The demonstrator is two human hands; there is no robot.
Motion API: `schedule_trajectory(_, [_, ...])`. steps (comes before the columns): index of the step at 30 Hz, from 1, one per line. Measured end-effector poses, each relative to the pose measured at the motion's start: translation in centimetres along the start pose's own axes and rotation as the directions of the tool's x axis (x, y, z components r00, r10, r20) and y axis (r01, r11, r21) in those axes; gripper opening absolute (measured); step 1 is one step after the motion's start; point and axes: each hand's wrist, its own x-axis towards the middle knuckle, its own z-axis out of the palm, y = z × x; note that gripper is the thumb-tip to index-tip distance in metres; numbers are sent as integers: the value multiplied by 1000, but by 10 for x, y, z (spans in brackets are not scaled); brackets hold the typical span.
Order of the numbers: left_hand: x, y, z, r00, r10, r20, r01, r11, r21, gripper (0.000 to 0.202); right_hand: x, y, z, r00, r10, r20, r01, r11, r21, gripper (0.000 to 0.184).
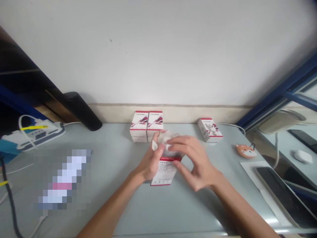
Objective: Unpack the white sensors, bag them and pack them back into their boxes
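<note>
Left hand grips red-and-white cardboard detector box; right hand pinches white round plastic device at its mouth. Risk: flap tears, device slips.

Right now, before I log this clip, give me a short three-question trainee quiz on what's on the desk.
1. True or false: both hands are on the red-and-white box marked DETECTOR.
2. What lies nearest the tablet? A) fox-shaped charm B) power strip C) black cylinder
3. How many matching boxes stand side by side at the wall?

Key: 1 true: left hand grips it, right hand works its top. 2 A. 3 two.
</note>
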Motion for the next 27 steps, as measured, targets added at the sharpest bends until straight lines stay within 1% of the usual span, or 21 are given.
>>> schedule_trajectory(2, [-2, -4, 4, 1000, -15, -22, 14, 999, -43, 51, -1, -5, 7, 996, -45, 82, 44, 999, 16, 50])
schedule_trajectory(4, [-4, -7, 8, 999, -31, -9, 30, 994, -103, 53, -5, -7, 16, 992, -88, 91, 92, 995, -40, 50])
schedule_trajectory(5, [-5, -8, 9, 1000, -27, -4, 27, 992, -125, 54, -8, -6, 20, 991, -116, 67, 122, 989, -80, 49])
schedule_trajectory(6, [-6, -7, 10, 1000, -12, -5, 12, 991, -132, 55, -11, -4, 24, 989, -144, 18, 145, 982, -121, 48])
schedule_trajectory(7, [-7, -7, 10, 1000, 12, -16, -13, 993, -117, 57, -14, -2, 27, 983, -172, -58, 161, 974, -158, 48])
schedule_trajectory(8, [-7, -6, 10, 998, 44, -36, -46, 996, -79, 59, -16, 0, 29, 969, -183, -164, 152, 971, -183, 50])
schedule_trajectory(9, [-6, -5, 10, 995, 78, -56, -80, 996, -27, 62, -18, 1, 30, 944, -162, -288, 110, 976, -188, 51])
schedule_trajectory(10, [-6, -5, 10, 991, 115, -69, -113, 993, 27, 64, -18, 3, 29, 912, -95, -398, 33, 986, -160, 51])
schedule_trajectory(11, [-5, -6, 9, 987, 144, -73, -139, 988, 72, 65, -17, 4, 28, 880, 13, -475, -67, 993, -97, 50])
schedule_trajectory(12, [-5, -7, 9, 985, 156, -67, -149, 983, 104, 65, -15, 5, 25, 851, 144, -506, -171, 985, -7, 45])
schedule_trajectory(13, [-4, -9, 9, 986, 155, -57, -148, 982, 121, 64, -12, 7, 23, 827, 277, -489, -266, 959, 94, 37])
schedule_trajectory(14, [-3, -11, 9, 989, 145, -42, -139, 983, 123, 62, -9, 9, 20, 811, 392, -433, -341, 920, 194, 26])
schedule_trajectory(15, [-3, -13, 8, 991, 128, -31, -124, 986, 114, 60, -6, 11, 18, 806, 472, -357, -386, 877, 287, 16])
schedule_trajectory(16, [-2, -15, 7, 994, 111, -23, -108, 989, 99, 59, -4, 14, 17, 809, 519, -275, -410, 834, 369, 17])
schedule_trajectory(18, [-1, -16, 5, 997, 76, -4, -75, 995, 67, 60, -2, 19, 18, 828, 551, -107, -439, 754, 489, 24])
schedule_trajectory(20, [0, -12, 1, 998, 14, 62, -16, 999, 27, 73, -2, 23, 22, 831, 556, 10, -467, 688, 555, 20])
schedule_trajectory(22, [1, -7, -4, 987, -11, 161, 17, 999, -36, 86, -3, 24, 26, 820, 570, 42, -473, 636, 610, 17])
schedule_trajectory(23, [1, -4, -6, 982, -6, 189, 20, 997, -70, 87, -4, 24, 28, 814, 580, 28, -459, 614, 642, 19])
schedule_trajectory(24, [2, -3, -8, 982, 0, 190, 19, 995, -94, 83, -4, 24, 29, 811, 585, 5, -436, 598, 672, 24])
schedule_trajectory(25, [2, -2, -9, 985, -2, 171, 20, 995, -101, 74, -4, 23, 29, 811, 585, -17, -410, 589, 697, 31])
schedule_trajectory(27, [4, -1, -9, 991, -65, 116, 73, 995, -64, 54, -5, 23, 27, 823, 565, -56, -365, 601, 711, 41])
